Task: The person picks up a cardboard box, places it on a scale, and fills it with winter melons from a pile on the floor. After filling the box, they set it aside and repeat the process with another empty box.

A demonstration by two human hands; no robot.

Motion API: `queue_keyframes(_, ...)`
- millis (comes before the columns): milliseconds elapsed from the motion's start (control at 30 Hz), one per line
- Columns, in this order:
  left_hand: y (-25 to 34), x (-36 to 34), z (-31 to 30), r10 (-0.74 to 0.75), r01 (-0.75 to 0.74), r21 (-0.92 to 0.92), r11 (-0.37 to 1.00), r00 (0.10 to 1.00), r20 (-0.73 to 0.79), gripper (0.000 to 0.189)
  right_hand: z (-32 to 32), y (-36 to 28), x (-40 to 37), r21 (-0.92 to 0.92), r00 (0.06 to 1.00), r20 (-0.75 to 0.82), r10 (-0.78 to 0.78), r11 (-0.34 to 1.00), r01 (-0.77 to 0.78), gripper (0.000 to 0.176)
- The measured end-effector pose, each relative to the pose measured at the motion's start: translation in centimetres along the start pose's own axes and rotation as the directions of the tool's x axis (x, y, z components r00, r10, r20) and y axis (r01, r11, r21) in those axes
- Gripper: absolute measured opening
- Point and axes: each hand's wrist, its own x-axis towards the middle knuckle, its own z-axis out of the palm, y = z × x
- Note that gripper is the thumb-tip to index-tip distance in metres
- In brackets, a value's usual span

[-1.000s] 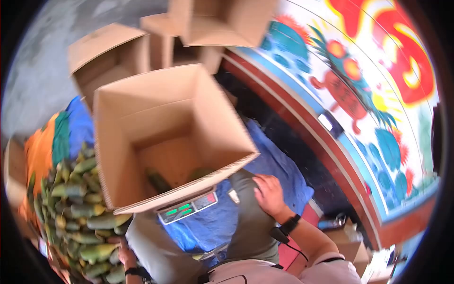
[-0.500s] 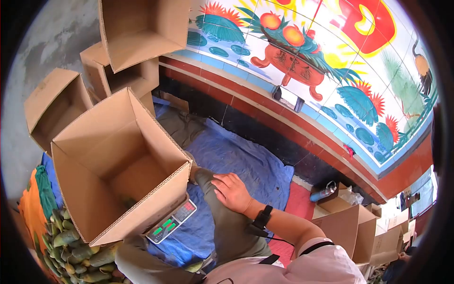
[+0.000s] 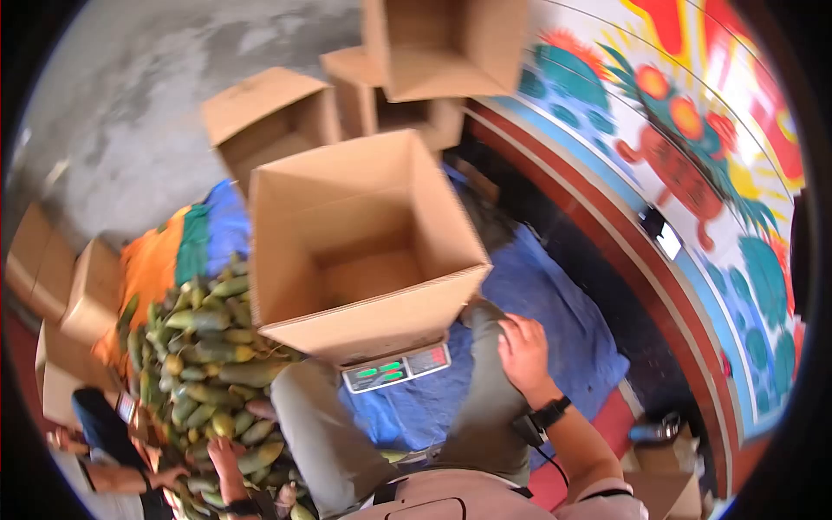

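My left hand (image 3: 225, 461), somewhat blurred, reaches over a heap of long green radishes (image 3: 208, 351) on my left, its fingers apart at the near part of the heap. On my right knee lies my right hand (image 3: 523, 354), fingers stretched out and nothing in them. An open cardboard box (image 3: 373, 308) stands before me on a digital scale (image 3: 397, 369) with lit green displays. Part of the box floor shows bare; the near wall hides the rest.
A co-worker's hand (image 3: 169, 477) touches the heap at lower left. Other cardboard boxes (image 3: 269, 108) stand behind, with more boxes (image 3: 95, 290) at far left. A blue tarp (image 3: 555, 303) covers the floor up to a tiled, painted wall (image 3: 676, 173). A bottle (image 3: 654, 431) is at right.
My view has swung left, bringing the radish heap and a co-worker's arms into sight. My left hand has come into view over the heap. My right hand stays on my knee.
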Motion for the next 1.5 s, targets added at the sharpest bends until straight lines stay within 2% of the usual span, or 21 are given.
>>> queue_keyframes(33,6.5,1.0,-1.8,-0.522,0.402,-0.552,0.730,0.850,-0.071,0.023,0.1,0.0,-0.2,0.000,1.000,-0.011,-0.003,1.000,0.003,0.028)
queue_keyframes(100,4.1,2.0,-4.4,-0.504,0.337,-0.657,0.675,0.860,-0.077,0.023,0.1,-0.1,-0.2,0.004,0.999,-0.029,-0.025,1.000,0.025,0.029)
queue_keyframes(167,8.4,2.4,-6.4,-0.524,0.310,-0.728,0.611,0.848,-0.079,0.025,0.1,0.1,-0.4,0.019,0.999,-0.017,-0.043,0.999,0.044,0.029)
queue_keyframes(300,13.1,2.6,-8.3,-0.392,0.157,-0.853,0.498,0.918,-0.060,0.027,0.5,0.6,-0.8,-0.017,1.000,-0.005,-0.026,1.000,0.026,0.028)
queue_keyframes(400,19.7,2.2,-10.1,-0.223,0.043,-0.830,0.557,0.970,-0.100,0.026,0.3,0.8,-0.6,-0.012,0.998,0.009,-0.055,0.998,0.055,0.027)
queue_keyframes(433,20.9,2.0,-10.7,-0.239,0.030,-0.832,0.554,0.963,-0.124,0.026,0.2,0.7,-0.5,0.000,0.997,0.007,-0.083,0.997,0.083,0.027)
queue_keyframes(567,26.7,1.1,-13.9,-0.020,-0.110,-0.846,0.522,0.990,-0.141,0.029,-1.1,-1.4,0.9,0.078,0.998,0.009,-0.058,0.995,0.057,0.026)
queue_keyframes(700,32.2,1.3,-16.1,0.063,-0.221,-0.854,0.471,0.974,-0.218,0.033,-4.4,-7.9,4.0,0.282,0.979,-0.056,-0.196,0.937,0.204,0.027)
queue_keyframes(767,35.1,1.6,-16.6,0.212,-0.287,-0.883,0.371,0.952,-0.221,0.034,-6.3,-11.8,5.4,0.434,0.946,-0.072,-0.316,0.844,0.315,0.031)
queue_keyframes(900,40.2,1.8,-15.4,0.238,-0.238,-0.926,0.294,0.956,-0.170,0.032,-7.2,-17.8,6.4,0.597,0.861,-0.077,-0.502,0.669,0.443,0.048)
queue_keyframes(933,41.4,2.0,-15.0,0.330,-0.263,-0.933,0.247,0.928,-0.174,0.032,-7.1,-19.2,6.4,0.666,0.836,-0.046,-0.547,0.606,0.434,0.055)
queue_keyframes(1000,43.4,1.4,-14.1,0.330,-0.128,-0.977,0.171,0.942,-0.065,0.032,-6.7,-21.3,6.2,0.732,0.798,-0.038,-0.602,0.526,0.432,0.063)
queue_keyframes(1033,43.7,1.3,-13.2,0.384,-0.060,-0.996,0.061,0.923,-0.032,0.033,-6.4,-21.8,5.6,0.802,0.822,0.113,-0.559,0.539,0.256,0.069)
queue_keyframes(1067,44.3,0.9,-12.9,0.381,0.021,-0.997,0.068,0.924,0.046,0.033,-6.0,-21.9,5.0,0.835,0.815,0.266,-0.515,0.545,0.072,0.076)
queue_keyframes(1167,44.8,0.7,-11.6,0.588,0.189,-0.976,-0.110,0.804,0.090,0.030,-4.0,-19.4,2.7,0.825,0.825,0.290,-0.485,0.563,0.041,0.081)
queue_keyframes(1233,45.2,1.1,-11.1,0.617,0.232,-0.968,-0.093,0.777,0.127,0.029,-4.1,-18.2,2.6,0.831,0.838,0.312,-0.448,0.556,-0.012,0.083)
queue_keyframes(1300,45.3,2.0,-9.9,0.484,0.109,-0.992,-0.069,0.873,0.062,0.029,-5.3,-18.1,3.5,0.870,0.888,0.344,-0.305,0.459,-0.179,0.082)
queue_keyframes(1367,43.8,3.5,-8.1,0.494,0.023,-0.999,-0.039,0.869,0.001,0.019,-6.0,-16.2,4.8,0.844,0.893,0.366,-0.263,0.497,-0.200,0.081)
queue_keyframes(1433,43.1,4.4,-6.8,0.435,-0.121,-0.986,0.117,0.898,-0.059,0.035,-6.9,-14.5,6.7,0.821,0.944,0.261,-0.200,0.560,-0.108,0.078)
queue_keyframes(1467,42.1,5.0,-5.9,0.422,-0.133,-0.961,0.243,0.906,-0.019,0.057,-7.5,-13.8,7.7,0.804,0.962,0.222,-0.160,0.588,-0.087,0.076)
queue_keyframes(1500,41.4,5.3,-4.5,0.385,-0.156,-0.916,0.369,0.923,-0.003,0.066,-8.2,-13.4,8.8,0.784,0.975,0.183,-0.123,0.617,-0.069,0.074)
